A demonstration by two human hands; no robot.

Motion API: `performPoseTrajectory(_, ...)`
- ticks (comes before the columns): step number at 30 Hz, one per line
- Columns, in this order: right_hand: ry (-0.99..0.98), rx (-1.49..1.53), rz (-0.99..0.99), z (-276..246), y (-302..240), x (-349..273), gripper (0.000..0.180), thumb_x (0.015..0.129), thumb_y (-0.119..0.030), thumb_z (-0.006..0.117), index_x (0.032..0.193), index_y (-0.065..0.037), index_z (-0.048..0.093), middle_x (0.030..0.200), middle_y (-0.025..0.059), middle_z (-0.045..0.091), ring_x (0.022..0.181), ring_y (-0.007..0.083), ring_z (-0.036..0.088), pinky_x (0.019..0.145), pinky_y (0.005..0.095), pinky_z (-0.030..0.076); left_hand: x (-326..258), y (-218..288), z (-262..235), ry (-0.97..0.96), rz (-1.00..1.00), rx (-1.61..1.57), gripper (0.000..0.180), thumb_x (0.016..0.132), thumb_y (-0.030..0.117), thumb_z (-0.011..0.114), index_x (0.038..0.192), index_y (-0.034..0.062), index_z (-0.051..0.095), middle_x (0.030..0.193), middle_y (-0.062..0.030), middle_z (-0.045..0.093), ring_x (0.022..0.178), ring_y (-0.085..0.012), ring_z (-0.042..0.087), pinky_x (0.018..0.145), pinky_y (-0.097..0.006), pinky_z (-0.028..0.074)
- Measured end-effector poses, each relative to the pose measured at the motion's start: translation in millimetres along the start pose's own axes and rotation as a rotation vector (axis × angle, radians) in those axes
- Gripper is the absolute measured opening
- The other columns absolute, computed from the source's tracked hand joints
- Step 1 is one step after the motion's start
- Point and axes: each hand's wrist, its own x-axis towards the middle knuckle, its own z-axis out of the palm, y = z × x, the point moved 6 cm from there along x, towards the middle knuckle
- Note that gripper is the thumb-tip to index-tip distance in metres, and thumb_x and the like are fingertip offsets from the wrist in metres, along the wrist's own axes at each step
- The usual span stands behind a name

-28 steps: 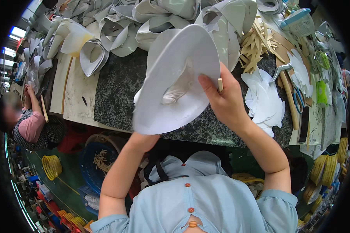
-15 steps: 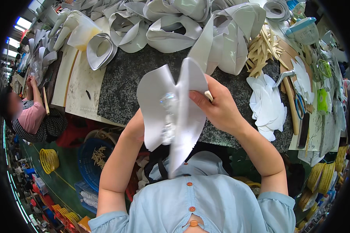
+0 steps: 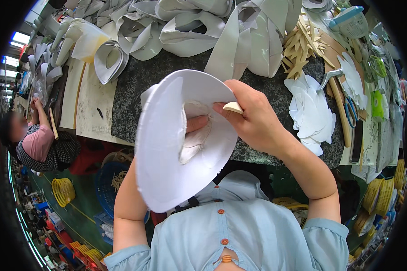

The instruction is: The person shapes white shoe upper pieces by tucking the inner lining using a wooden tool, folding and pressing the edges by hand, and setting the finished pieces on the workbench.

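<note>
I hold a large white curved sheet piece (image 3: 167,149) up in front of my chest, folded round like a cone. My right hand (image 3: 253,117) grips its upper right edge and also pinches a small cream flat tool (image 3: 233,107) between its fingers. My left hand (image 3: 198,123) is mostly hidden behind the sheet; only its fingertips show through the middle opening, pressing a smaller cream piece (image 3: 195,140) there. My left forearm rises from below behind the sheet.
A dark speckled worktable (image 3: 135,86) lies ahead. Heaps of white cut pieces (image 3: 190,27) cover its far side, a stack of white shapes (image 3: 309,113) and blue-handled scissors (image 3: 350,110) lie right, wooden sticks (image 3: 303,45) beyond. Another person (image 3: 36,140) sits far left. Baskets stand on the floor.
The white sheet has gone from spread flat, through a narrow fold, to a rounded cone shape, and has come down closer to my chest. Both hands kept hold of it.
</note>
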Motion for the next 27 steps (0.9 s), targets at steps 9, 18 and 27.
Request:
performPoseTrajectory(9,-0.026,0.086,0.022,-4.9,5.4,-2.1,0.019,0.089,-0.002,0.065,0.107,0.001,0.06,0.094,0.0191,0.063,0.086,0.0386,0.064,0.074,0.0423,0.051,22.4,-5.2,6.0,-0.031,-0.008,-0.015,0.033,0.089,0.019,0.076,0.115,0.0016,0.066,0.11,-0.0078,0.066,0.096,-0.0143,0.062,0.079,-0.03,0.051)
performPoseTrajectory(18,-0.013,0.104,-0.005,-6.3,0.7,-2.1,0.019,0.089,-0.001,0.065,0.106,0.001,0.06,0.094,0.0194,0.063,0.085,0.0385,0.064,0.072,0.0417,0.051,26.9,-12.7,-0.7,-0.041,0.0,-0.041,0.033,0.088,0.019,0.076,0.115,0.0016,0.067,0.107,-0.0076,0.067,0.094,-0.0141,0.063,0.078,-0.03,0.052)
performPoseTrajectory(27,-0.009,0.141,-0.014,-3.4,0.0,-4.4,0.019,0.088,0.0,0.065,0.106,0.001,0.06,0.092,0.0191,0.064,0.084,0.0383,0.064,0.072,0.0414,0.051,40.9,-20.9,-4.6,-0.059,0.006,-0.079,0.033,0.087,0.019,0.077,0.114,0.0016,0.067,0.105,-0.0073,0.067,0.092,-0.0139,0.063,0.076,-0.03,0.052)
